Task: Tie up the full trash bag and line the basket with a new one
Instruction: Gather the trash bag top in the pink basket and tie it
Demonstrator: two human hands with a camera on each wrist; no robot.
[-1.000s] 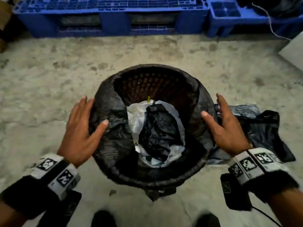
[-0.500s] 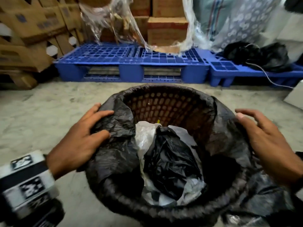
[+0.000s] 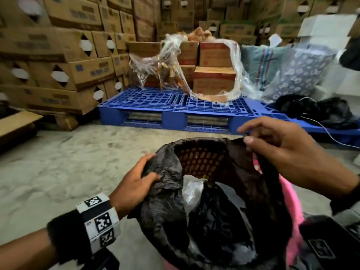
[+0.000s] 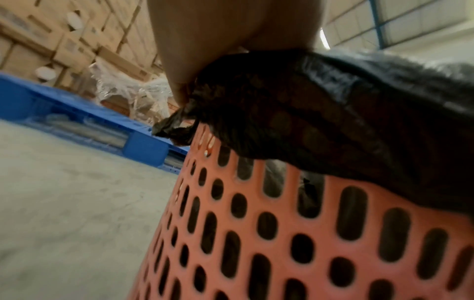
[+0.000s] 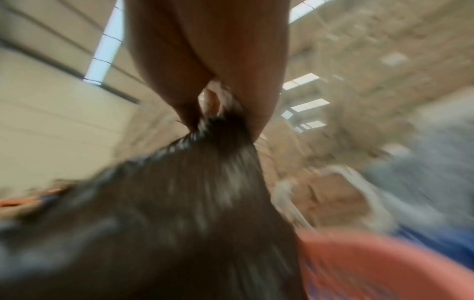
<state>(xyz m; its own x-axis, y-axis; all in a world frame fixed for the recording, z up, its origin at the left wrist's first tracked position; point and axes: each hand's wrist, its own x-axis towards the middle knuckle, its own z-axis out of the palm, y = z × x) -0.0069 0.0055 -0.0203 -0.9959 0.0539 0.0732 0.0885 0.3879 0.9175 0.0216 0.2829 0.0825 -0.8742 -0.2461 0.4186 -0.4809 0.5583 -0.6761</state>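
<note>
Right-wrist view badly smeared; only dark film gathered between thumb and fingers reads clearly there. The basket's near rim and base are cut off at the bottom of the head view, and its far wall shows only as mesh seen from inside. The bag's contents are partly hidden: a pale crumpled sheet and dark crumpled plastic, nothing more identifiable.

Trash bag, black, sits inside the pink perforated basket, its edge draped over the rim on the left.

Left hand at the basket's left rim, fingers curled around a bunched fold of the bag; the left-wrist view shows a twisted black tip sticking out below the fingers, against the basket's outer wall.

Right hand above the basket's right rim, raised higher than the left, thumb and forefinger pinching the bag's edge and holding it up clear of the rim, so pink plastic shows beneath. Remaining fingers loosely spread.

Beyond the basket: bare concrete floor, then a blue pallet carrying shrink-wrapped cartons. Stacked cardboard boxes behind and left of the pallet.
</note>
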